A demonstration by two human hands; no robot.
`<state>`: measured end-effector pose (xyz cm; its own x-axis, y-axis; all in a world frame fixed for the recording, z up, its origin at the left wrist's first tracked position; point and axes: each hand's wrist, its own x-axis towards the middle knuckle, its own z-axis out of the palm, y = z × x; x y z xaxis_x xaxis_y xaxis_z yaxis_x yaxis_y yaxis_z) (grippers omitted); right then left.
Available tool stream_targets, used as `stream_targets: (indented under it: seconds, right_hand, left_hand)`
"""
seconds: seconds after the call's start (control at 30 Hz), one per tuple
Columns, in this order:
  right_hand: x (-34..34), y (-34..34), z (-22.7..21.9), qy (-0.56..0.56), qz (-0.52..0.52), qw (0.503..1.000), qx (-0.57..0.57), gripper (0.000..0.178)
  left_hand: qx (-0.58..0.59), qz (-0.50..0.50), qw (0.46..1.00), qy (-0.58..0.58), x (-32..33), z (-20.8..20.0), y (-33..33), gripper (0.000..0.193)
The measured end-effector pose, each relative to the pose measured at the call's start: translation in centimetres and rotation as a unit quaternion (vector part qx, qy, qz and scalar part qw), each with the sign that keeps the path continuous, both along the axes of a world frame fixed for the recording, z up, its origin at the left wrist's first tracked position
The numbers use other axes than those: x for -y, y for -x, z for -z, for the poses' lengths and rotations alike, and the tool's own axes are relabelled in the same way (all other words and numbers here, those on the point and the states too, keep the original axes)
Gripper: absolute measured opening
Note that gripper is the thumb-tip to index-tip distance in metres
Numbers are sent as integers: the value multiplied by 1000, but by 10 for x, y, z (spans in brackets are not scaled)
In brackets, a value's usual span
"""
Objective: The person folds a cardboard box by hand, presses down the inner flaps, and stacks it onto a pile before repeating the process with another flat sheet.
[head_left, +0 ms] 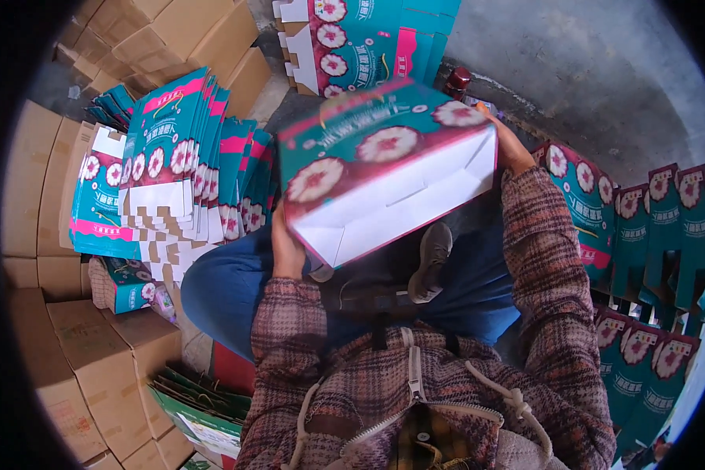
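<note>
Between my hands is a folded-up cardboard gift box (384, 149), teal and maroon with printed round white-and-pink slices. Its white bottom, with interlocked flaps, faces me, and the box is tilted and slightly blurred. My left hand (287, 249) grips its near left corner, most of the fingers hidden behind the panel. At the far right end, my right hand (511, 142) holds the edge, its fingertips partly out of sight. The box is held over my lap, above my shoes (433, 262).
Flattened gift boxes (160, 149) lie stacked to the left, with more flat sheets (360, 43) at the far side. Brown cartons (94, 368) pile up along the left. Made-up boxes (642, 227) stand in rows at right. A dark red-capped bottle (457, 81) stands beyond the box.
</note>
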<state>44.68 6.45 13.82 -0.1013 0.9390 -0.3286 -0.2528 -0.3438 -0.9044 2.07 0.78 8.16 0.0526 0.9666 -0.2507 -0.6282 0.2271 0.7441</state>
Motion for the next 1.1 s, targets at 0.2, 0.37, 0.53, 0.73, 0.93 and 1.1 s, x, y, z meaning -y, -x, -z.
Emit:
stream_targets:
  seconds: [0.2, 0.37, 0.53, 0.73, 0.93, 1.1]
  right_hand:
    - [1, -8, 23, 24, 10, 990, 140, 61]
    - [10, -7, 52, 102, 41, 976, 190, 63]
    - [14, 13, 49, -28, -67, 986, 152, 70]
    - [-10, -3, 67, 65, -77, 988, 118, 47]
    - [-3, 33, 32, -184, -184, 763, 592, 60]
    - [2, 75, 27, -147, -314, 661, 666, 49]
  left_hand:
    - [-111, -81, 990, 27, -1, -7, 0, 49]
    - [-203, -19, 966, 161, 10, 59, -13, 63]
    - [-129, -7, 982, 136, 6, 72, -1, 55]
    - [-214, -23, 976, 38, -1, 85, -6, 56]
    - [-523, 70, 844, -99, 12, 36, -27, 55]
    - [-600, 106, 776, -162, 15, 34, -31, 56]
